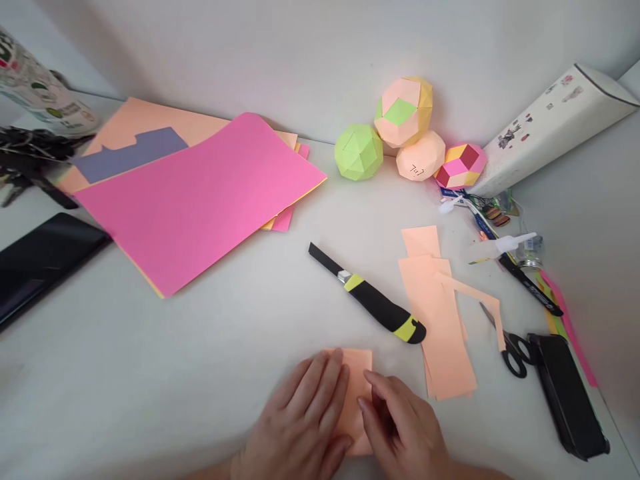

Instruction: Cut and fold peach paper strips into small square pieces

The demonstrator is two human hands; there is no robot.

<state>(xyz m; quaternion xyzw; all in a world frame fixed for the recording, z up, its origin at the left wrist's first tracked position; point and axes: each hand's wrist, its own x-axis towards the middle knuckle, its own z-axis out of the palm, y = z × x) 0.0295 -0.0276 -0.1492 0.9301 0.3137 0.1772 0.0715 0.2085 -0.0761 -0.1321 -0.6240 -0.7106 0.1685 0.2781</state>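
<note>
A small peach paper piece (359, 380) lies on the white table near the front edge. My left hand (300, 420) rests flat on its left part, fingers stretched out and together. My right hand (405, 430) presses the paper's right side with bent fingertips, as if creasing it. Most of the paper is hidden under both hands.
A black-and-yellow utility knife (370, 297) lies just beyond the hands. Peach paper strips (437, 313), scissors (513, 347) and a black case (570, 393) are to the right. Pink and orange sheets (200, 193) lie at left, a dark phone (40, 257) far left, paper polyhedra (403, 110) at the back.
</note>
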